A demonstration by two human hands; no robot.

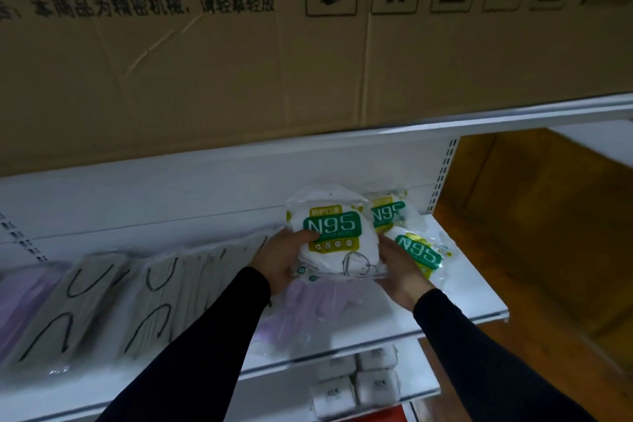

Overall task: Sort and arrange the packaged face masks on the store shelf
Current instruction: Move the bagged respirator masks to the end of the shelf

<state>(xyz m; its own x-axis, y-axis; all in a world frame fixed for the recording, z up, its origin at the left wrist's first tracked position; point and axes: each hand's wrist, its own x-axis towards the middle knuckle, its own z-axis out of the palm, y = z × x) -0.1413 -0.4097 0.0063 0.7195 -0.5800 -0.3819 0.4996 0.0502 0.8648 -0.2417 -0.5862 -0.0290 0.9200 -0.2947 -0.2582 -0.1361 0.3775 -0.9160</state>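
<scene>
Two black sleeves (212,336) are reaching up from the bottom edge of the frame, nearest the camera, toward the white shelf (462,288) at centre.

At the far left of the frame, a lilac mask pack (20,291) is lying flat on the shelf, blurred. Just right of it, clear packs of grey masks (102,298) with dark ear loops are lying side by side.

At centre, the left hand (277,260) is gripping the left edge of a stack of N95 mask packs (334,240), its thumb curling over the green label on the front. The stack is standing tilted up, facing the camera, above a pale purple mask pack (308,312) lying on the shelf. The right hand (400,271) is cupping the stack's right and lower edge, fingers curling behind it, so the stack is being held between both hands.

Behind the stack, to its right, a second N95 pack (390,212) is leaning against the shelf's back panel. Just below that one, a third N95 pack (421,254) is lying tilted on the shelf, beside the right hand.

Across the top of the frame, a large cardboard box (239,72) with printed characters and handling symbols is sitting on the upper shelf. In the lower right, small white boxes (359,384) are sitting on the shelf below.
</scene>
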